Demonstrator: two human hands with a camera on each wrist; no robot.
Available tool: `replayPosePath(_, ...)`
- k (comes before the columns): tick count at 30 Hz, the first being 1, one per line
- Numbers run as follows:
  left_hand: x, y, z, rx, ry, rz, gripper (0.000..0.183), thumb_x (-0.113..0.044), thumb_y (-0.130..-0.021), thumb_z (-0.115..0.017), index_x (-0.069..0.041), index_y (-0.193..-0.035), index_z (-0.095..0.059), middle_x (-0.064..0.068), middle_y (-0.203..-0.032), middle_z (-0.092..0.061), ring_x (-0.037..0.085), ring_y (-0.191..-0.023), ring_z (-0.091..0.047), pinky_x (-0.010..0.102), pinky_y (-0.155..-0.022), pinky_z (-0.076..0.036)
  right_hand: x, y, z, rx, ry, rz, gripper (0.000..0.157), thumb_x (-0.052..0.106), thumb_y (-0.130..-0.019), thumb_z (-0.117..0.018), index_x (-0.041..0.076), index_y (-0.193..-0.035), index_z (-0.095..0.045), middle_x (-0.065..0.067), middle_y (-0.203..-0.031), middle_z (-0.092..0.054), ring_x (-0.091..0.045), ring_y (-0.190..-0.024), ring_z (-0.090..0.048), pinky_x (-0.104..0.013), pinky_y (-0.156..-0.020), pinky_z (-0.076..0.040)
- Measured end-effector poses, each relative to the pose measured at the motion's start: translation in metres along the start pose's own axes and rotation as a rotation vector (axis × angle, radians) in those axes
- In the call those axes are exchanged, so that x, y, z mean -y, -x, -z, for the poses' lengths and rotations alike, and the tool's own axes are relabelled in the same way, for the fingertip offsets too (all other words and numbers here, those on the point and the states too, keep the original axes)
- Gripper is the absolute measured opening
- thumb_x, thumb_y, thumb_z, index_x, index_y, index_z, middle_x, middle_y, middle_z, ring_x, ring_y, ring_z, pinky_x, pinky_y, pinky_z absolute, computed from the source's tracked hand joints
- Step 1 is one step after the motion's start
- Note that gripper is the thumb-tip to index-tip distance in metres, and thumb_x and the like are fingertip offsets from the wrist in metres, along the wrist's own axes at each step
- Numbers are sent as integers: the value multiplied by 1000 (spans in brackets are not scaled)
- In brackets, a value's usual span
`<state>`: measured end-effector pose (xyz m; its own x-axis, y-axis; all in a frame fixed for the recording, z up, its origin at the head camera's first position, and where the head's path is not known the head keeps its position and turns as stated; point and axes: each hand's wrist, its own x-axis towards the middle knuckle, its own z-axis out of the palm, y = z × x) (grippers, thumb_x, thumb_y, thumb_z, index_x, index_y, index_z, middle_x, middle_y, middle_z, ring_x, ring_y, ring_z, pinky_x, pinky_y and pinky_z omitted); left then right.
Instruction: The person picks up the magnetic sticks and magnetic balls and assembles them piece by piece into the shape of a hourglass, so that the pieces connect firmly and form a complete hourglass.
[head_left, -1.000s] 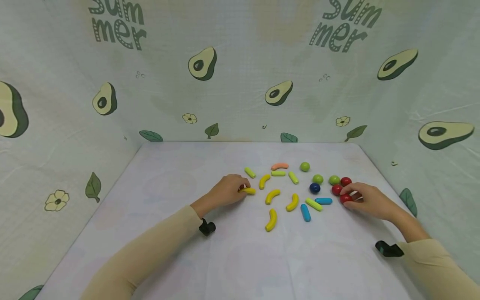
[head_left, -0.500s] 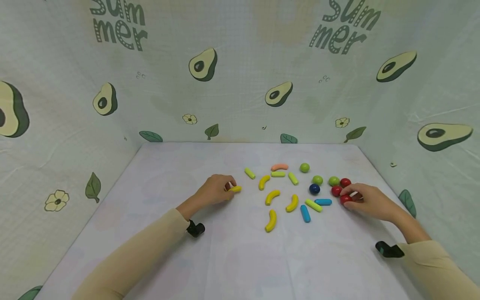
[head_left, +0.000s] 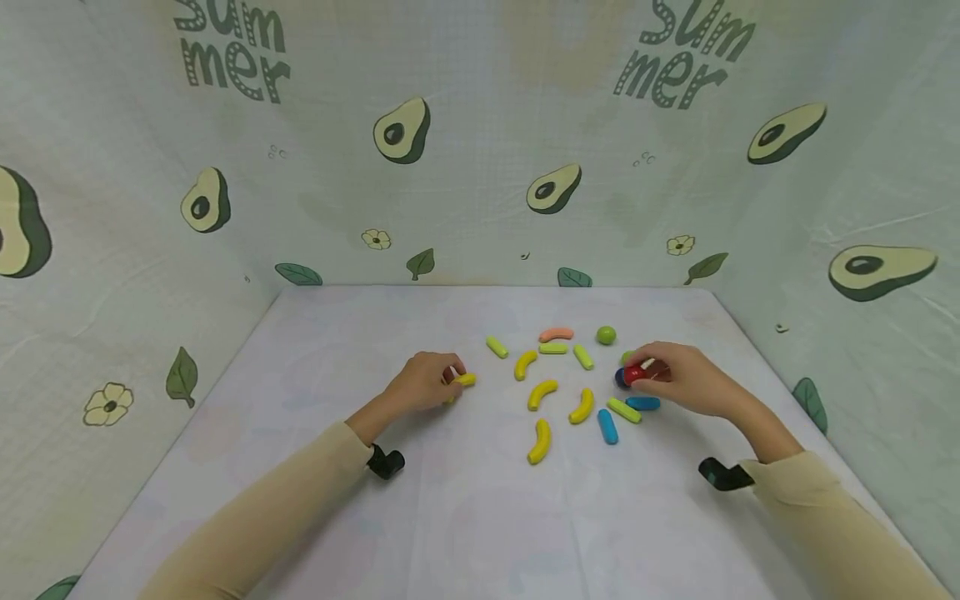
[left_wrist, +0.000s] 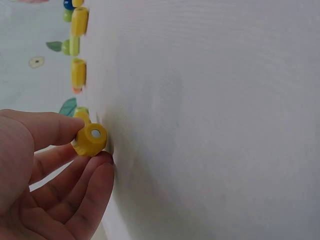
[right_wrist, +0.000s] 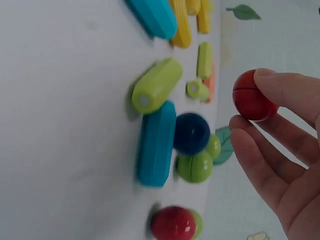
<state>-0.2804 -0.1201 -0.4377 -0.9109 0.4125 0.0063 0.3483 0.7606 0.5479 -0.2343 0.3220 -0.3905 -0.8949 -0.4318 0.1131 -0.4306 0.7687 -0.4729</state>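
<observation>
My left hand (head_left: 423,382) pinches a small yellow banana-shaped piece (head_left: 467,380) left of the loose pieces. In the left wrist view, a pale round spot marks the end of that yellow piece (left_wrist: 91,140), between thumb and fingers. My right hand (head_left: 686,379) pinches a glossy red ball (head_left: 634,374) by thumb and fingertips. The right wrist view shows the held red ball (right_wrist: 252,95) off the table, a dark groove across it. In the head view it overlaps the navy ball (head_left: 622,378). Another red ball (right_wrist: 174,223) lies on the table, hidden behind my right hand in the head view.
Several yellow banana-shaped pieces (head_left: 542,394) lie mid-table, with light green sticks (head_left: 553,349) and an orange curved piece (head_left: 556,334) behind. Blue sticks (head_left: 607,427) lie nearer the right hand. A green ball (head_left: 606,335) sits farther back. A printed cloth (head_left: 480,225) walls the table.
My left hand has drawn the yellow banana-shaped piece leftward, away from the others. My right hand has lifted the red ball and carried it left, over toward the navy ball.
</observation>
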Motion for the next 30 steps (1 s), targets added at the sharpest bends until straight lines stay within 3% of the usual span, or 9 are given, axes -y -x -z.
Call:
replayPosePath(5,0,0,0,-13,8,1,19,-15,-95,-78,-16,-113,-75,0,-94,-70,15,-74,-63,28,-62,-54,26,-29,-17,36,-45,4,41,13,-97,-80,2,-135,-68,-10,-122,-74,-26,-105,-72,-41,-88,-64)
replayPosePath(16,-2,-1,-1,-15,11,8,18,-16,-95,-77,-16,-112,-76,0,-93,-70,16,-76,-63,28,-64,-53,69,-74,-57,90,-145,21,36,18,-98,-79,7,-131,-73,-8,-122,-75,-22,-101,-70,-38,-91,-62)
replayPosePath(24,-3,0,-1,-7,3,0,17,-17,-95,-76,-15,-113,-75,0,-93,-70,15,-75,-63,28,-64,-53,86,-96,-83,132,-192,76,35,17,-97,-80,8,-130,-73,-6,-125,-75,-19,-99,-71,-37,-93,-61)
replayPosePath(30,-2,-1,-1,-3,-8,-7,17,-17,-96,-76,-15,-112,-75,-1,-92,-70,14,-74,-63,28,-65,-53,94,-107,-101,128,-208,28,35,21,-98,-80,11,-131,-74,-3,-124,-74,-14,-93,-68,-29,-85,-59)
